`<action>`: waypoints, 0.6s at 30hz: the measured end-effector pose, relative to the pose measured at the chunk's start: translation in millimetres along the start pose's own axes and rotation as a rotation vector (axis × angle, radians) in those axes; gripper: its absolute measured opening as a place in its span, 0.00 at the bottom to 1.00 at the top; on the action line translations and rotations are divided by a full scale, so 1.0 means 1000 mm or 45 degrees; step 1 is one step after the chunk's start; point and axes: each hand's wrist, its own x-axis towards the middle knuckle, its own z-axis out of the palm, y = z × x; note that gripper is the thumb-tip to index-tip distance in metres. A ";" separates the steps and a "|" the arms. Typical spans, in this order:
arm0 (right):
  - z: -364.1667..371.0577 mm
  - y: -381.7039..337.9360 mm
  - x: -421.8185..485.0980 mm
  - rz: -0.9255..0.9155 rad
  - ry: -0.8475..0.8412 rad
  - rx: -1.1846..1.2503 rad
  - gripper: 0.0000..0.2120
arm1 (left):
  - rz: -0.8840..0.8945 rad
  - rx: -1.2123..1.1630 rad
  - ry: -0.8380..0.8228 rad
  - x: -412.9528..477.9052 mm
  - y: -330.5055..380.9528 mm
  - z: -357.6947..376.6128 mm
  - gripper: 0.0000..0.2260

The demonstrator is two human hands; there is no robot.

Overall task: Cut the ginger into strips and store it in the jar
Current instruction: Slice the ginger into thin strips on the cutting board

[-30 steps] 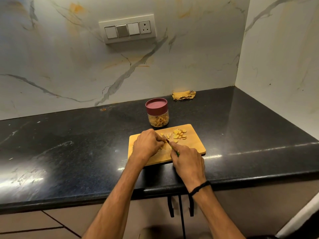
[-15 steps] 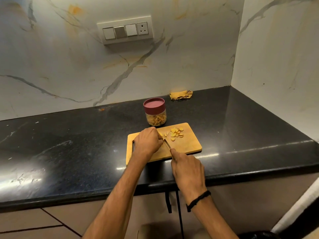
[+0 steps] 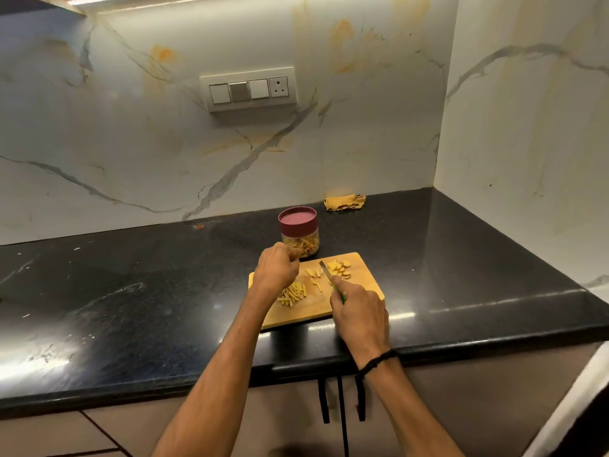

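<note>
Now, ginger strips (image 3: 292, 294) beside left hand (image 3: 276, 270), curled, contents unclear, right hand (image 3: 361, 311) gripping knife (image 3: 326, 270).

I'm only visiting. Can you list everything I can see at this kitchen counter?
cutting board: one, light wood, near the counter's front edge
ginger strips: one pile, yellow, left part of the board, with a few loose pieces mid-board
ginger slices: small cluster, yellow, far right of the board
knife: one, green handle, blade beside the slices
jar: one, clear with maroon lid on, behind the board, strips inside
cloth: one, yellow, against the wall
switch panel: one, white, on the marble wall
countertop: one, black
wristband: one, black, right wrist
left hand: fingers curled, near the jar; contents hidden
right hand: grips the knife handle
</note>
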 end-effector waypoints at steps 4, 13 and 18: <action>0.015 -0.002 0.009 0.005 0.026 -0.118 0.20 | -0.020 -0.091 -0.009 0.006 -0.007 -0.002 0.15; 0.022 -0.006 -0.003 -0.084 -0.054 -0.125 0.21 | -0.039 -0.311 -0.071 0.014 -0.015 0.003 0.20; 0.023 -0.005 0.002 -0.020 -0.048 -0.179 0.21 | -0.013 -0.368 -0.105 0.013 -0.012 0.006 0.20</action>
